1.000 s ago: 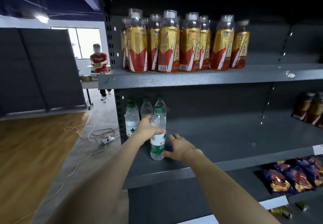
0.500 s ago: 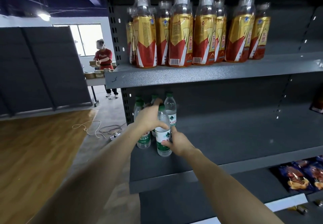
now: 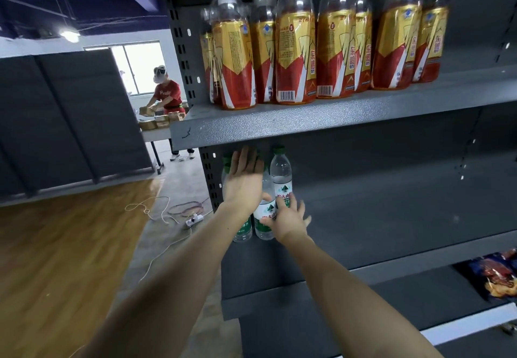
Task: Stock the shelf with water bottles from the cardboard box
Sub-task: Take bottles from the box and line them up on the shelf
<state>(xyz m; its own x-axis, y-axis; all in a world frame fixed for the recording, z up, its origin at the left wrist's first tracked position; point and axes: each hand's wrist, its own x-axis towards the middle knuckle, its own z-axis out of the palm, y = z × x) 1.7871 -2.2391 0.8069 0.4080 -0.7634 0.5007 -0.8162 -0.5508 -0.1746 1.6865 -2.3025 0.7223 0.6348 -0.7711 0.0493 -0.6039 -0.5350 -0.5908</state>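
Several clear water bottles with green caps and green-white labels stand at the left end of the grey middle shelf (image 3: 363,245). The front water bottle (image 3: 264,217) stands upright between my hands. My left hand (image 3: 244,181) lies flat against the bottles' upper parts, fingers stretched out, hiding some caps. My right hand (image 3: 288,217) rests on the front bottle's label with fingers spread. Another water bottle (image 3: 281,173) stands just behind, its cap in view. The cardboard box is not in view.
The upper shelf (image 3: 335,117) carries several gold-and-red drink bottles (image 3: 293,50). Snack bags (image 3: 498,276) lie on the lower shelf at right. A power strip and cables (image 3: 193,219) lie on the floor to the left. A person in a red shirt (image 3: 167,92) works at a far table.
The front bottle has been pushed back against the other bottles. My left hand has let go of its neck and flattened. The camera has moved closer to the shelf.
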